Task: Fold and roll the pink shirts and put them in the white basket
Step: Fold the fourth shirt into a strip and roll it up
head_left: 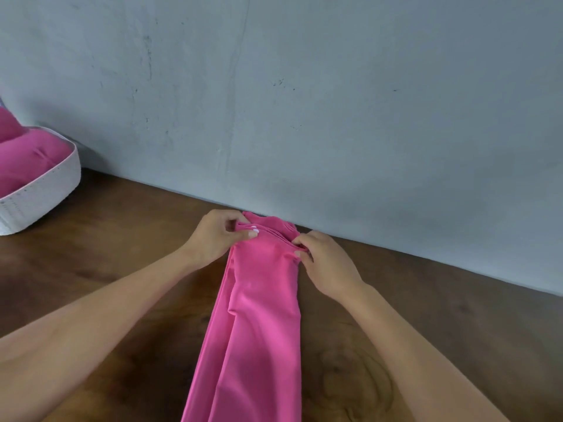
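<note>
Pink shirt [262,315]: smooth, slightly glossy fabric folded into a long narrow strip, lying on the table and running from the lower frame edge up to the wall; its near end is cut off by the bottom edge, and its far end is bunched into a few tight folds.
Left hand [217,236]: fingers and thumb curled, pinching the left corner of the bunched far end.
Right hand [327,263]: fingers curled, pinching the right corner of the same end; the fingertips are partly buried in the cloth.
White basket [45,196]: woven-looking, rounded corner, at the far left of the table, well apart from the strip; the frame edge cuts off most of it.
Rolled shirts [33,156]: pink bundles in the basket, their number hard to make out.
Table [122,239]: dark brown wood with visible grain and swirled figure.
Wall [304,102]: matte grey, plaster-like, scuffed, with a faint vertical crack, meeting the table's back edge.
</note>
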A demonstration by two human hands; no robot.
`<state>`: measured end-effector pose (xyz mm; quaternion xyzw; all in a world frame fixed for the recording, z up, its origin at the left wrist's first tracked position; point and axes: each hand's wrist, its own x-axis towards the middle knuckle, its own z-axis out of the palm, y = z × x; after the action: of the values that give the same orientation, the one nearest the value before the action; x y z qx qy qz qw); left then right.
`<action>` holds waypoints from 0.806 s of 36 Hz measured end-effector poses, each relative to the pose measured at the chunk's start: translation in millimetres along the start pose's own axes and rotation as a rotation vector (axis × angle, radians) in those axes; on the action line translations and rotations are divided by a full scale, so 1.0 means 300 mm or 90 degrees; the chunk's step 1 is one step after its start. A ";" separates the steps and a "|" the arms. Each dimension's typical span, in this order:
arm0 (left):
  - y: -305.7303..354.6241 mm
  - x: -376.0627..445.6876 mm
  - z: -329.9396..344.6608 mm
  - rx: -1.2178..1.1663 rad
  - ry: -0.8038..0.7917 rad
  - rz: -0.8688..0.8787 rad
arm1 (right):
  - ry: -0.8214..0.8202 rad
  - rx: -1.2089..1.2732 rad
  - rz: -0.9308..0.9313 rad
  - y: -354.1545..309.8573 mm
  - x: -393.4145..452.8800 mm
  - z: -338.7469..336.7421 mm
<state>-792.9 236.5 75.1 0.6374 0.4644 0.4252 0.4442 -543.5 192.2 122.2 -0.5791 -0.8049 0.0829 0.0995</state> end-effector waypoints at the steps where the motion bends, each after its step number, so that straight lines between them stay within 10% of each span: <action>1: 0.007 -0.015 -0.002 -0.004 0.008 0.006 | 0.000 -0.016 0.000 -0.008 -0.009 -0.003; 13: 0.032 -0.152 -0.033 -0.011 0.021 0.041 | 0.089 -0.170 0.000 -0.107 -0.134 -0.082; 29: -0.015 -0.364 -0.007 -0.048 -0.061 0.062 | 0.155 -0.003 0.128 -0.241 -0.460 -0.005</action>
<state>-818.3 131.8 57.3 0.6615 0.3947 0.4327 0.4683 -566.7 38.3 132.8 -0.6628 -0.7250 0.0198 0.1863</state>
